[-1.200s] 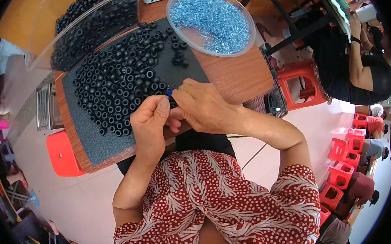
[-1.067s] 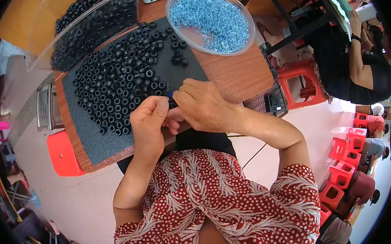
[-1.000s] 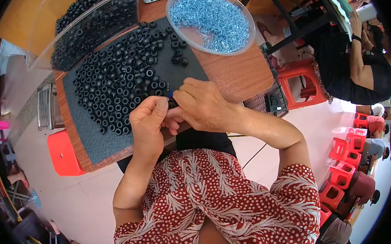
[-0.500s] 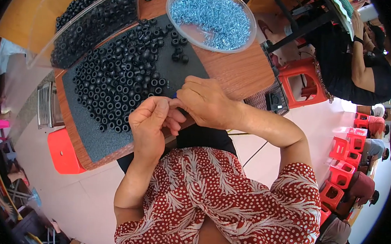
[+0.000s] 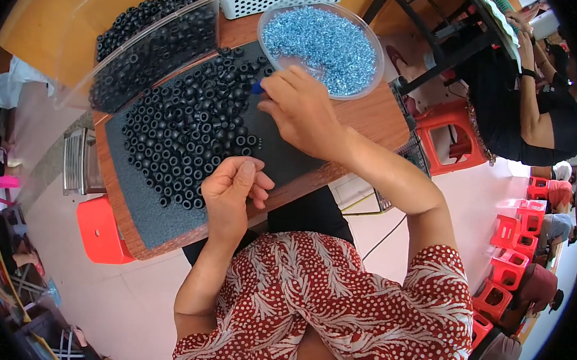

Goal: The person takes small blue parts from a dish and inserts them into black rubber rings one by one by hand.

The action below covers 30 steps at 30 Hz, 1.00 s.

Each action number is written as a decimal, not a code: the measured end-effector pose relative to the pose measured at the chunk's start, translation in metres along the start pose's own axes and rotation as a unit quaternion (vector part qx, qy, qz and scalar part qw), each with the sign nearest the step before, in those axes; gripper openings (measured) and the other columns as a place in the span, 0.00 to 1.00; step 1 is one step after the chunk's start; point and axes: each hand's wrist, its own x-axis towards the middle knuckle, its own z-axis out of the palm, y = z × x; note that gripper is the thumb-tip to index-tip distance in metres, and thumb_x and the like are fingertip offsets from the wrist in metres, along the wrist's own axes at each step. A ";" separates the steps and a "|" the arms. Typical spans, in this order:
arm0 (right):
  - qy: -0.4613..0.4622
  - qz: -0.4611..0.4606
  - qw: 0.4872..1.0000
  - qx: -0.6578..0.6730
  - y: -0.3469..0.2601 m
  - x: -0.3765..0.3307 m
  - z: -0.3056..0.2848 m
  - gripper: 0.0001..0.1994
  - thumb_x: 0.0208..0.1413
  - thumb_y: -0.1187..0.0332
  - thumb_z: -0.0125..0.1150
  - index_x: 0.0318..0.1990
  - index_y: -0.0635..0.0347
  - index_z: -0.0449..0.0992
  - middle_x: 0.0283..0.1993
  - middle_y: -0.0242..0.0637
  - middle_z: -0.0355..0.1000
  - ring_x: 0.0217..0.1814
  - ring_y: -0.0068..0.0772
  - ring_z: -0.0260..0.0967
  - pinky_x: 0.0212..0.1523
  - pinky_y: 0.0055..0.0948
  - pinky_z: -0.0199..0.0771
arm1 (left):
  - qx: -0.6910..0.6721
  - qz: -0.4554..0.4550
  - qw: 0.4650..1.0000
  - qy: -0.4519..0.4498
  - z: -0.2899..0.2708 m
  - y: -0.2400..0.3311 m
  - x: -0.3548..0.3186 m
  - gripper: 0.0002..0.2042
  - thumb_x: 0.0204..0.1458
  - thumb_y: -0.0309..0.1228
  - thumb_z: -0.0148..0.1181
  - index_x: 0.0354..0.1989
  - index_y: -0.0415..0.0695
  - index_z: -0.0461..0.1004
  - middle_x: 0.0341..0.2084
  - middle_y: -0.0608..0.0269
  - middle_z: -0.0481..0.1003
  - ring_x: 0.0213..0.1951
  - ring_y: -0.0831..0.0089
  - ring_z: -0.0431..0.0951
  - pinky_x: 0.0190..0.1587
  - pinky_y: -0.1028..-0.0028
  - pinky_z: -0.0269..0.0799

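Observation:
My right hand [image 5: 301,111] is closed on a small blue tool [image 5: 257,86], mostly hidden in the fingers. It hovers over the dark grey mat [image 5: 274,142], at the right side of a heap of black ring-shaped plastic parts [image 5: 192,126] with round holes. Nearer to me, my left hand [image 5: 229,188] is closed at the mat's front edge, thumb against the curled fingers. Whatever lies in that pinch is hidden. Behind my right hand stands a round clear tub [image 5: 380,69] of small, shiny light-blue pieces.
A clear plastic bin [image 5: 155,33] with more black parts stands at the back left. Behind the tub is a white perforated basket [image 5: 284,0]. A red stool [image 5: 101,230] is left of the wooden table [image 5: 362,128]. On the right, another person [image 5: 540,117] sits at a dark-framed table.
My right hand has parted from my left and moved away from me to the heap's far right side. The blue tool now shows more. My left hand stays closed.

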 end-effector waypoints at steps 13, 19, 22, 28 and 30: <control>-0.067 -0.033 0.997 -0.036 0.020 0.013 0.039 0.09 0.35 0.79 0.58 0.26 0.61 0.66 0.28 0.42 0.66 0.35 0.45 0.62 0.33 0.39 0.64 | -0.001 0.013 1.000 -0.016 -0.001 -0.004 0.000 0.10 0.58 0.31 0.49 0.35 0.37 0.72 0.21 0.63 0.74 0.19 0.85 0.69 0.20 0.85 0.64; -0.050 0.088 0.982 0.157 0.021 0.010 0.026 0.08 0.42 0.80 0.60 0.29 0.65 0.67 0.23 0.32 0.62 0.27 0.28 0.59 0.31 0.28 0.63 | 0.005 0.016 1.000 -0.014 0.000 -0.004 0.000 0.10 0.58 0.31 0.49 0.35 0.37 0.72 0.21 0.64 0.74 0.19 0.85 0.68 0.20 0.86 0.64; -0.074 0.174 0.944 0.270 0.013 0.014 0.015 0.06 0.45 0.81 0.58 0.28 0.65 0.67 0.21 0.26 0.57 0.25 0.18 0.53 0.30 0.21 0.61 | 0.007 0.022 1.000 -0.006 0.000 -0.004 0.000 0.10 0.57 0.32 0.49 0.35 0.36 0.72 0.20 0.61 0.74 0.18 0.83 0.69 0.20 0.84 0.65; -0.070 0.167 0.945 0.272 0.016 0.015 0.003 0.05 0.45 0.80 0.58 0.29 0.66 0.69 0.20 0.25 0.57 0.24 0.14 0.53 0.27 0.19 0.60 | 0.017 0.024 1.000 -0.005 0.002 -0.003 -0.001 0.10 0.57 0.31 0.50 0.35 0.36 0.72 0.20 0.61 0.74 0.18 0.83 0.69 0.20 0.84 0.65; -0.070 0.178 0.948 0.256 0.023 0.026 -0.005 0.04 0.45 0.79 0.59 0.28 0.66 0.69 0.20 0.25 0.58 0.24 0.14 0.53 0.26 0.20 0.62 | 0.016 0.019 1.000 -0.007 0.001 -0.003 -0.003 0.09 0.57 0.31 0.49 0.35 0.37 0.72 0.21 0.64 0.74 0.19 0.85 0.68 0.20 0.85 0.64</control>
